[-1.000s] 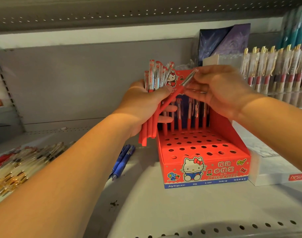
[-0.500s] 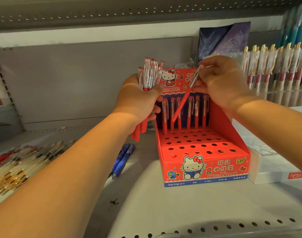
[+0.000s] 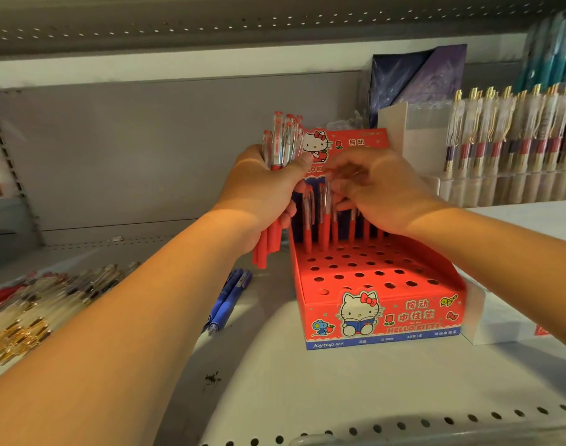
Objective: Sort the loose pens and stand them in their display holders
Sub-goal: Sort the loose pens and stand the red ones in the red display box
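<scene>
Our left hand (image 3: 262, 188) clasps spare red-barrelled clear-capped pens (image 3: 283, 146) ready; our right hand (image 3: 378, 191) pinches one upright into the red holed cardboard holder (image 3: 413, 317)

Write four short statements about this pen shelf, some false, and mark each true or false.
1. The left hand grips a bundle of red pens. True.
2. The red display holder is full. False: only its back row holds pens; the holes in front are empty.
3. Two blue pens lie on the shelf, left of the holder. True.
4. The right hand rests empty on the shelf. False: it pinches a pen at the holder's back row.
</scene>
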`<state>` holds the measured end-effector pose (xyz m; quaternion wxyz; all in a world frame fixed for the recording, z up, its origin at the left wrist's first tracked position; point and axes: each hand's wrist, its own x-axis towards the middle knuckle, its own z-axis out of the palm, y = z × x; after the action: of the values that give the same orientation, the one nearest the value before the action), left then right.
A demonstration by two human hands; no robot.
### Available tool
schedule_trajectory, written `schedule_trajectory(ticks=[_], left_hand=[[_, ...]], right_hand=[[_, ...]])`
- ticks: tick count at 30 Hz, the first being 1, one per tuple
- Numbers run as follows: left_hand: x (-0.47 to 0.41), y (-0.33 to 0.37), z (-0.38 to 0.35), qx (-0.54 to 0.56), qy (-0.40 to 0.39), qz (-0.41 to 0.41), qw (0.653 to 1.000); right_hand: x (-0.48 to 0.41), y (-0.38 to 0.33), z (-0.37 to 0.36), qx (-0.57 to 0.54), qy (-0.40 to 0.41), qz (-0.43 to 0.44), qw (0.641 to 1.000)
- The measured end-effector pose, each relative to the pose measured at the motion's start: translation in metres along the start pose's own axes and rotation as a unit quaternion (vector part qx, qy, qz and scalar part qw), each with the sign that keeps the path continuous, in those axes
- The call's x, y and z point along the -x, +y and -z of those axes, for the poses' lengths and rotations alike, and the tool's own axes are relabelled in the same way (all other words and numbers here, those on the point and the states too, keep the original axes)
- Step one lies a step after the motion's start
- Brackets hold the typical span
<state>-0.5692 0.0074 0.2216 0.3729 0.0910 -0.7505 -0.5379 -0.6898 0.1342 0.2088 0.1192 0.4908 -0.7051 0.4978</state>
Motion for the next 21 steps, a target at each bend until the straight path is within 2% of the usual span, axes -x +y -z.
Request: schedule_trajectory(ticks=[5,9,14,17,19,21], left_hand=[[0.001,0.0,-0.002,0.024,-0.019,0.002,1.0],[0.003,0.0,-0.003,0.044,-0.032,0.003,0.999],[0.005,0.0,-0.004,0.031,-0.054,0.0,0.998],[0.007,0.0,-0.006,0.025,-0.087,-0.006,0.996],[0.009,0.001,-0.008,0.023,-0.106,-0.004,0.994],[0.01,0.002,-0.009,0.031,-0.117,-0.001,0.993]], right_hand=[[0.001,0.0,0.0,-0.005,-0.02,-0.004,1.0],[0.006,0.001,-0.004,0.081,-0.077,0.001,0.994],[0.004,-0.004,0.002,0.09,-0.045,0.01,0.995],[0.0,-0.01,0.005,-0.078,0.006,-0.028,0.997],[0.001,-0.016,0.007,-0.204,0.024,-0.042,0.978],[0.001,-0.017,0.009,-0.267,0.03,-0.052,0.962]])
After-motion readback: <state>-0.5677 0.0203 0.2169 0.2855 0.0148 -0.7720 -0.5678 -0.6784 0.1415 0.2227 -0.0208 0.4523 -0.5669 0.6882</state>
